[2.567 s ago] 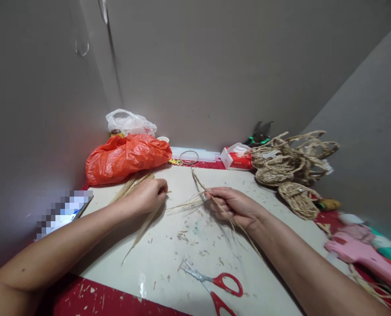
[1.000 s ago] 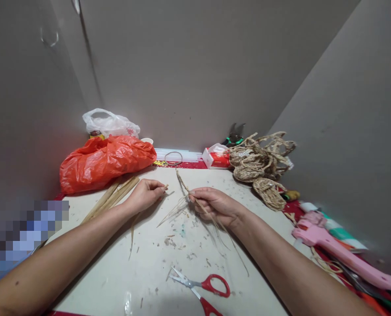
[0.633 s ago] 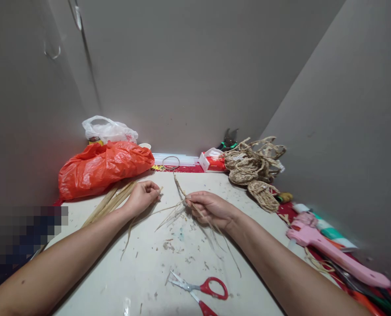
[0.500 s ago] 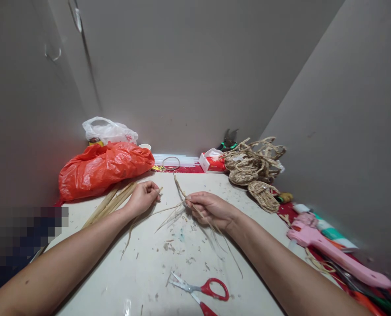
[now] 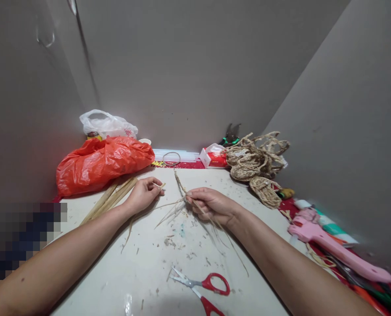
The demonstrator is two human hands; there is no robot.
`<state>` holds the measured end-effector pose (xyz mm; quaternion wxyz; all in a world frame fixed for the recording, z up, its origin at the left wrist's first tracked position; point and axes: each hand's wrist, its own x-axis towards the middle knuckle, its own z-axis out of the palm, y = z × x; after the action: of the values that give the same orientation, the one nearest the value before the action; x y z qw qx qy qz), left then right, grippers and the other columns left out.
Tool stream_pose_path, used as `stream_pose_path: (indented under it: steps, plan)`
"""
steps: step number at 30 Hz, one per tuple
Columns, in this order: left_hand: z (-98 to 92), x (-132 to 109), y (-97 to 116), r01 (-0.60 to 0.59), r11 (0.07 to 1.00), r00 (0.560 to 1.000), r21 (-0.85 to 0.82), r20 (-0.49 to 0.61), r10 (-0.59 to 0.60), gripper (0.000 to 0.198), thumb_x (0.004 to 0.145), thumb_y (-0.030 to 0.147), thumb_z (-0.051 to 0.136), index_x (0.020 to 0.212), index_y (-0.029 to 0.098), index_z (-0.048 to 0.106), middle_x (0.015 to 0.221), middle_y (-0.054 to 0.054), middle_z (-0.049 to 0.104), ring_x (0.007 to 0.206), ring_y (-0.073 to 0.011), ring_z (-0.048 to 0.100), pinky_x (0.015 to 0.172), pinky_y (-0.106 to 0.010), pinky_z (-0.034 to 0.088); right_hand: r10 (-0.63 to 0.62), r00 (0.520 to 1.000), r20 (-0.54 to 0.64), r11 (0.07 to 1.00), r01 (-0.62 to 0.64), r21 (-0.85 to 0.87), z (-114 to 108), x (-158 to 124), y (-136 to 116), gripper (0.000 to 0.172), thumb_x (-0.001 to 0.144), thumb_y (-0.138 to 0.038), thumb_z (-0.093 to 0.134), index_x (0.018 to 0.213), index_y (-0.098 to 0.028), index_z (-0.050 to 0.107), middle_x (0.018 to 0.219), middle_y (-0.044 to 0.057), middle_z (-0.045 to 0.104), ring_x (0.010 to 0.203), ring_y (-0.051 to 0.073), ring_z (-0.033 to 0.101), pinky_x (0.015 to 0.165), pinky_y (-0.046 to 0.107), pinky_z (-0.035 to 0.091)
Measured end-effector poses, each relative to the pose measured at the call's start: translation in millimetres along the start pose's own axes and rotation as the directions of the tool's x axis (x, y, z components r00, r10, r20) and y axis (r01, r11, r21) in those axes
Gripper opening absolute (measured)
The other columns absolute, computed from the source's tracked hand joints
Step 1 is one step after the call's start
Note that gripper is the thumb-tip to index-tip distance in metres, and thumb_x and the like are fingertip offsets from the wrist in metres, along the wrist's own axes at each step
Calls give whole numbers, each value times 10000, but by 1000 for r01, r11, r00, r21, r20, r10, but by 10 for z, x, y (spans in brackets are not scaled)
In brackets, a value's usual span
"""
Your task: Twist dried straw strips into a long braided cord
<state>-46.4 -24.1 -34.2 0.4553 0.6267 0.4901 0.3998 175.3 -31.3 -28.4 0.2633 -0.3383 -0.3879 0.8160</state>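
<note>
Two bare hands above a white worktop (image 5: 116, 272). The right hand (image 5: 211, 205) pinches a thin braided cord (image 5: 179, 181) where loose strands (image 5: 169, 204) spread out; near it, the left hand (image 5: 142, 194) grips a pale fibre strip (image 5: 163, 185). A slackened right-hand pinch could let the braid unravel; a hard pull could snap a strand. White tissue (image 5: 216, 148) protrudes from the red box (image 5: 218, 159); contents of the orange bag (image 5: 105, 166) are hidden.
</note>
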Motion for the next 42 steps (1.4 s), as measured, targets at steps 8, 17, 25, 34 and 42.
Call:
stream_pose_path:
  steps: [8,17,25,34,42]
  plan:
    - [-7,1,32,-120,977,992,174,-5,123,143,777,256,496,669,163,482,545,45,467,504,-79,415,518,-207,322,11,1000,-13,1000,-11,18,12,-21,-3,168,729,-206,630,655,-120,507,455,-110,213,383,4,114,329,115,77]
    - [-14,-57,29,-278,792,956,543,72,286,290,871,309,354,609,184,358,555,36,378,542,-101,346,561,-254,263,21,1000,-15,1000,-21,13,19,-15,6,207,726,-242,646,654,-125,491,466,-112,209,385,1,106,326,114,77]
    - [-36,-24,111,-116,985,993,127,9,116,171,754,271,532,630,154,522,591,25,499,563,-87,427,587,-229,355,15,1000,0,1000,-15,1,54,-16,0,203,720,-235,644,643,-123,492,454,-114,216,372,-4,107,329,122,67]
    - [-177,10,165,-150,981,988,125,-13,153,249,722,360,592,623,132,572,622,-3,584,566,-89,497,582,-223,381,15,1000,-7,999,-15,-35,46,-6,15,218,721,-262,639,649,-137,475,454,-116,224,378,1,98,327,125,62]
    - [-725,42,367,33,816,992,577,-117,42,179,700,334,584,749,172,523,662,-13,610,553,-115,523,526,-224,366,15,1000,0,998,-15,-58,71,-1,-1,211,706,-250,637,634,-138,473,454,-119,197,380,1,91,325,123,53]
